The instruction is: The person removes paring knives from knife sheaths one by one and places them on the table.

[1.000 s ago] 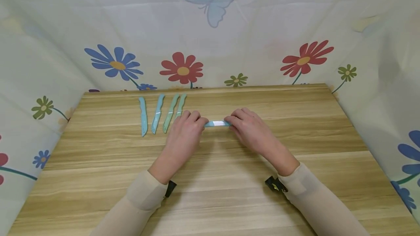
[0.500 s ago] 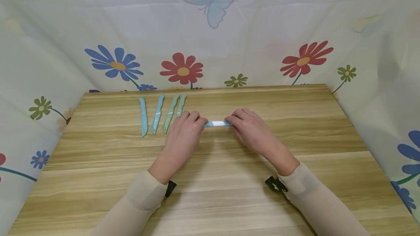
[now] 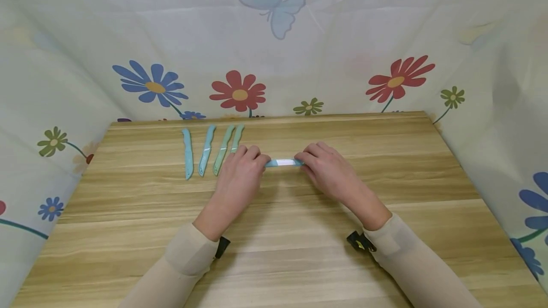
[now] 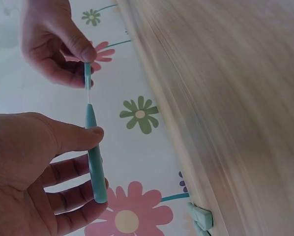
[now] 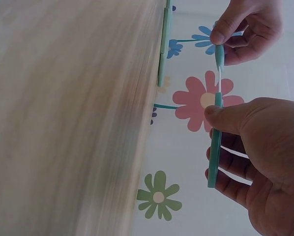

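Observation:
Above the table, my left hand (image 3: pixel 240 175) and right hand (image 3: pixel 328 171) hold the two ends of a small blue paring knife (image 3: pixel 286 162). In the left wrist view, the left thumb and fingers pinch its rounded handle (image 4: pixel 96 169). The right thumb and fingers grip the flat blade sheath (image 5: pixel 215 152), seen in the right wrist view. A short stretch of bare blade (image 5: pixel 219 78) shows between handle and sheath. The sheath still covers the blade's far part. Left of the left hand lie a blue knife (image 3: pixel 188 156) and a second blue knife (image 3: pixel 207 150), both sheathed.
A green sheathed knife (image 3: pixel 223 150) and another green knife (image 3: pixel 237 138), partly hidden behind the left hand, lie beside the blue ones. All rest on a wood-grain table (image 3: pixel 282 260). A flower-print curtain (image 3: pixel 338 61) rises behind its back edge and at both sides.

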Available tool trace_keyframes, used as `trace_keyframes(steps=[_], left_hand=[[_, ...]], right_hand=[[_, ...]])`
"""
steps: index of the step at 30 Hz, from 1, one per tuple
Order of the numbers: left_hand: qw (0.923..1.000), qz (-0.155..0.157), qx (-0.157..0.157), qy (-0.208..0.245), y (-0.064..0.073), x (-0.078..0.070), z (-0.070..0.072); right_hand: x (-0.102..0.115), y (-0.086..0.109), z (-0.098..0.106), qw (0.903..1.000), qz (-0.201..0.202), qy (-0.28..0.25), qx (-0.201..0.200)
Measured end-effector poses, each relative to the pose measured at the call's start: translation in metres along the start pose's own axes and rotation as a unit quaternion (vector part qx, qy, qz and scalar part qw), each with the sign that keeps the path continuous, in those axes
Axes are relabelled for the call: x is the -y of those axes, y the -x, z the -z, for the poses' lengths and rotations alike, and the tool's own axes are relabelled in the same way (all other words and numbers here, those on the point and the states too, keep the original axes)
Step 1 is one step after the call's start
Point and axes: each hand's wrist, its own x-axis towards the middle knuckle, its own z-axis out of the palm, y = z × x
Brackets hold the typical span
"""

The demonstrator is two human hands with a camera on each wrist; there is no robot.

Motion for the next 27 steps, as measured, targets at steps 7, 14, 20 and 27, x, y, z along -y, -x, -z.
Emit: trace_keyframes(steps=[7, 14, 20, 27], left_hand=[[1.0, 0.0, -0.002, 0.006, 0.0001, 0.0013, -0.0024], [0.9999, 0.006, -0.001, 0.015, 0.0007, 0.0022, -0.0011], [0.9997, 0.011, -0.008, 0.019, 0.0012, 0.0029, -0.0009], [0.9997, 0.017, -0.005, 0.019, 0.0004, 0.0031, -0.0001]], right_hand=[[-0.0013, 0.0008, -0.0006, 1.0, 0.0, 0.002, -0.001], [-0.002, 0.0007, -0.0002, 1.0, -0.001, 0.001, -0.001], [-0.0022, 0.0011, 0.0005, 1.0, -0.005, -0.001, 0.0], [-0.0027, 0.0015, 0.0007, 0.9999, -0.012, 0.002, 0.001]])
